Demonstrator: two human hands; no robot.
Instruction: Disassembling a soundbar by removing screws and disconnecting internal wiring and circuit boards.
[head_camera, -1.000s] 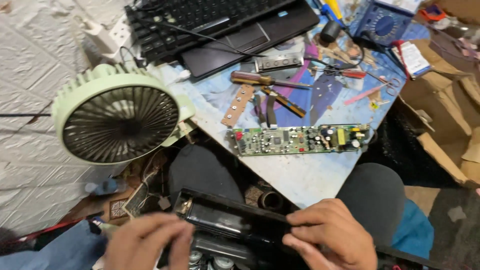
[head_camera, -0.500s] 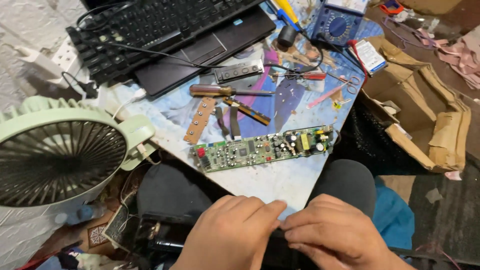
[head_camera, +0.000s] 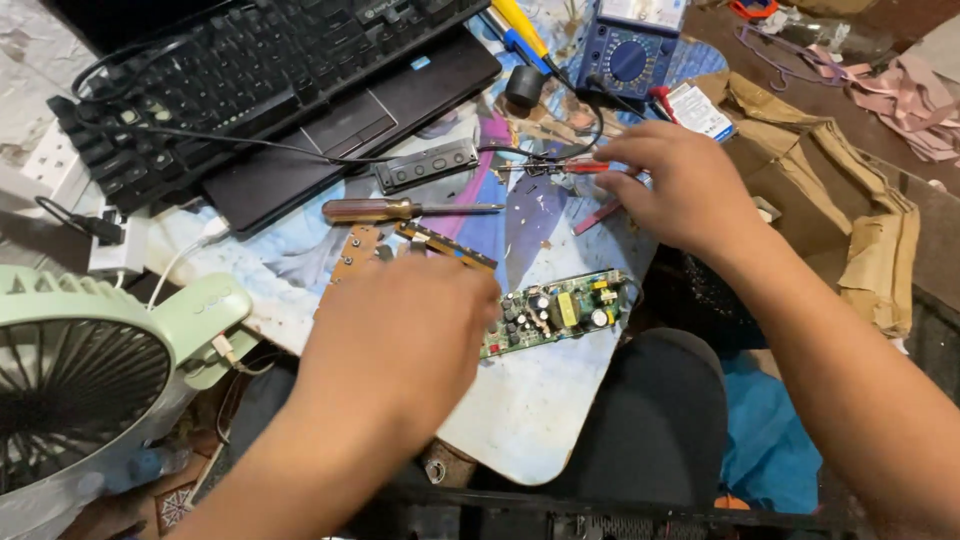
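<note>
A green circuit board (head_camera: 560, 312), long and narrow, lies flat on the desk (head_camera: 530, 410), whose pale top is worn and stained; the board is studded with small cylinders, a yellow block and dark chips. Its long axis runs from lower left to upper right, the right end tilted slightly away from the person. The left hand (head_camera: 400, 340) hovers palm down over the board's left end, hiding that part, fingers loosely curled and holding nothing that shows; whether it touches the board cannot be told. The right hand (head_camera: 675, 185) is well beyond the board, fingers bent narrow at a thin red-handled tool (head_camera: 570, 168) among black wires; whether it grips the tool cannot be told. Just beyond the board lies a screwdriver (head_camera: 405, 210) with a glossy amber-brown handle and a slim steel shaft pointing right. Next to the left hand, beyond the board, are two brown perforated strips (head_camera: 400, 245). Farther beyond the board sit a black laptop (head_camera: 330, 110) with a keyboard (head_camera: 220, 70) on top and a blue meter (head_camera: 630, 55). Far left of the board stands a pale green fan (head_camera: 90, 380) with a ribbed round grille.
</note>
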